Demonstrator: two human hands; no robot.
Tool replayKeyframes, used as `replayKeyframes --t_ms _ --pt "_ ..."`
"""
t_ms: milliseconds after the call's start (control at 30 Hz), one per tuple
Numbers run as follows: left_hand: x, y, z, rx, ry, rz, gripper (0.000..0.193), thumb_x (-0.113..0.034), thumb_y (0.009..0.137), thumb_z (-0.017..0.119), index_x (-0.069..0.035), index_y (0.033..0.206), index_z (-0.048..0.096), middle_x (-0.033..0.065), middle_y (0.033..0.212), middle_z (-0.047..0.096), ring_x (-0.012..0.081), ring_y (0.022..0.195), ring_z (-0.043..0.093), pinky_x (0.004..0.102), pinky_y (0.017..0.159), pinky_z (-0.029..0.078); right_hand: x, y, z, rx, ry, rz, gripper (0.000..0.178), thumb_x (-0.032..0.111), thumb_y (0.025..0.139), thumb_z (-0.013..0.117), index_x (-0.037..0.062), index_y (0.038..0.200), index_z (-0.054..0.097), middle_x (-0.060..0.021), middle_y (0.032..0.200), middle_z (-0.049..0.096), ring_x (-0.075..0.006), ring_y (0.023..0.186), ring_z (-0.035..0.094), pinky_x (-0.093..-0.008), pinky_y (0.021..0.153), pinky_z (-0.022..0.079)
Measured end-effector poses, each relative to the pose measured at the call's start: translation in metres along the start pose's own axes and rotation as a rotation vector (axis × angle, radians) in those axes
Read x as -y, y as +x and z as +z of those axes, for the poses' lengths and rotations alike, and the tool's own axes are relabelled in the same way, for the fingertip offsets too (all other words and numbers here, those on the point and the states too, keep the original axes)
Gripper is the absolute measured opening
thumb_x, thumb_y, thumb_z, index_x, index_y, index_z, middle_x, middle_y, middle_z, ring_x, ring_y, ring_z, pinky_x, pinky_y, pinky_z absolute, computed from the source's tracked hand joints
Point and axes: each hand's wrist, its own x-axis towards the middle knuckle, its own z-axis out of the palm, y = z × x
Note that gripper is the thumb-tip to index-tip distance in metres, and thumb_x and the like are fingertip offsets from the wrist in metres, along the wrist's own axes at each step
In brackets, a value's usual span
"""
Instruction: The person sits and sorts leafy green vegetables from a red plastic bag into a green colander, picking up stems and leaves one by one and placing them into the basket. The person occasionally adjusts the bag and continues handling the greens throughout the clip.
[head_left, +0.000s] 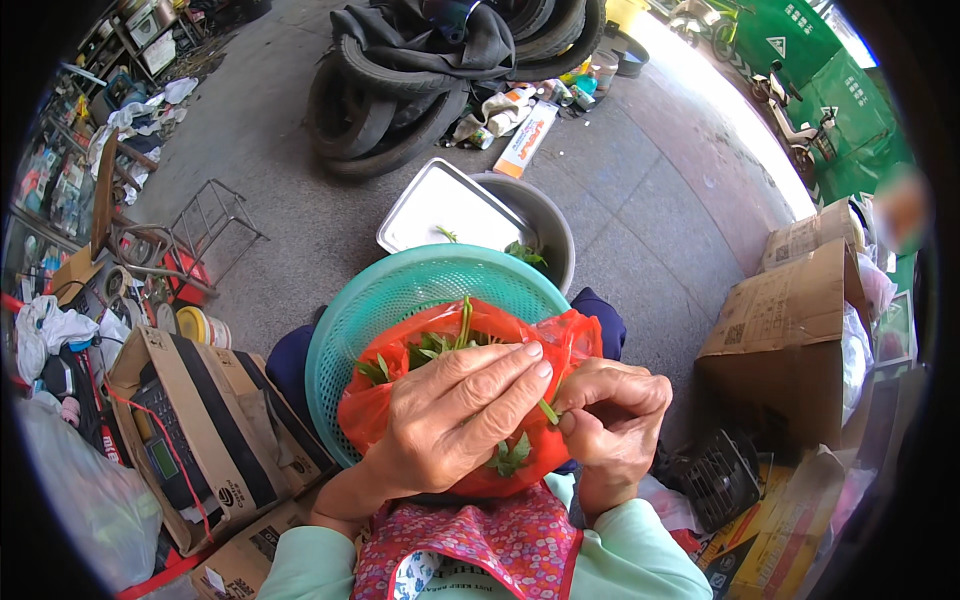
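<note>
A green vegetable stem point(549, 411) runs between my two hands. My right hand point(612, 425) pinches its end between thumb and bent fingers. My left hand point(455, 415) reaches across with its fingers close together, and the stem comes out from under them; its thumb is hidden. Leaves point(511, 456) hang just below the left fingers. Beneath both hands lies a red plastic bag point(365, 410) with more leafy greens point(430, 347) in it. The bag rests in a turquoise perforated basket point(335, 345) on my lap.
Beyond the basket stand a grey basin point(557, 225) and a white tray point(450, 200) with bits of green. Old tyres point(385, 130) are heaped farther off. Cardboard boxes point(790, 320) line the right; a carton with a telephone point(170, 450) sits at left beside a metal rack point(215, 230).
</note>
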Motion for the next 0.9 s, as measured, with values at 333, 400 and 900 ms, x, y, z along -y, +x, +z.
replayKeyframes --t_ms 333,400,900 --pt "-0.001 -0.004 -0.010 -0.067 -0.510 -0.300 0.030 0.011 0.077 0.068 0.004 0.105 0.069 0.0179 0.099 0.072 0.0258 0.087 0.072 0.0341 0.076 0.060 -0.013 0.004 -0.005 -0.054 0.006 0.158 0.002 -0.004 0.068 0.063 -0.0028 0.070 0.064 -0.0018 0.069 0.064 -0.0048 0.059 0.053 -0.0203 0.053 0.041" --pt "0.002 0.002 -0.017 -0.130 -0.581 -0.364 0.026 0.010 0.081 0.067 0.003 0.106 0.069 0.0180 0.099 0.072 0.0232 0.088 0.072 0.0324 0.076 0.059 -0.024 0.002 -0.014 -0.114 -0.016 0.145 0.002 -0.005 0.072 0.062 -0.0037 0.071 0.064 -0.0010 0.071 0.064 -0.0047 0.058 0.052 -0.0189 0.053 0.040" --pt "0.147 0.085 0.013 -0.630 -0.338 -0.335 0.025 0.000 0.088 0.067 0.007 0.112 0.065 0.0203 0.107 0.068 0.0266 0.098 0.069 0.0332 0.086 0.057 -0.211 -0.034 -0.154 -0.718 -0.912 0.484 0.031 0.025 0.077 0.059 -0.0047 0.072 0.066 -0.0130 0.054 0.061 -0.0175 0.051 0.057 -0.0368 0.057 0.047"
